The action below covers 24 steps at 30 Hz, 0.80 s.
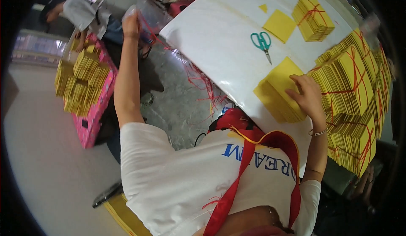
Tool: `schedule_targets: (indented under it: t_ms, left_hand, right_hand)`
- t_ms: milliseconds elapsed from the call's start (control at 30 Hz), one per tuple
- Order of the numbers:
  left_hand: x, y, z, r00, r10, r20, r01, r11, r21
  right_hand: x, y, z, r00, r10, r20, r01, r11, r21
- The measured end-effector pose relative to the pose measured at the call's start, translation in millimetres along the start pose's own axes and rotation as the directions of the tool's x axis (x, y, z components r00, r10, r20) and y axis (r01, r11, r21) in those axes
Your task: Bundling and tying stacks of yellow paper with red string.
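Observation:
My left hand (131, 24) is raised far out to the left, its fingers closed. A red string (157, 38) runs from beside it down past the table edge; the grip itself is small and partly hidden. My right hand (308, 93) rests on a stack of yellow paper sheets (277, 88) near the table's front edge, its fingers bent and apart. Beyond that stack lie teal-handled scissors (262, 42), blades toward me. Farther back are a flat yellow square (280, 26), a small yellow scrap (263, 8) and a yellow bundle tied with red string (313, 19).
Several tied yellow bundles (349, 83) are piled to the right of the white table (211, 37). Loose red strings (203, 81) hang off its left edge. At left, another person (84, 14) bends by a pink surface (101, 67) stacked with yellow bundles (84, 77). A clear plastic bag (152, 14) is near my left hand.

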<state>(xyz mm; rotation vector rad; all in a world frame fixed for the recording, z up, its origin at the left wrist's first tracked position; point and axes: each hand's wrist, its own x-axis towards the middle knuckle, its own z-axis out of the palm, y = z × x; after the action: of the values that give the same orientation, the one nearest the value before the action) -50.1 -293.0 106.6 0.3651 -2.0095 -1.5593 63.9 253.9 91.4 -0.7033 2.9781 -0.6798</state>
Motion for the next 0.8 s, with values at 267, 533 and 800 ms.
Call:
schedule_targets:
  t_ms: [267,533,800]
  left_hand:
    - [-190,143,228,0.568,0.581,0.583,-0.612,0.772,-0.173]
    - [-290,108,273,0.433,0.099,0.896,-0.103,0.993,-0.059]
    - [-296,98,282,0.388,-0.008,0.922,0.047,0.999,-0.011]
  right_hand:
    - [6,32,9,0.984,0.151,0.094,-0.178,0.847,0.501]
    - [5,37,0,0.986,0.103,0.132,-0.166,0.512,0.843]
    - [9,41,-8,0.989,0.101,0.109,-0.144,0.456,0.879]
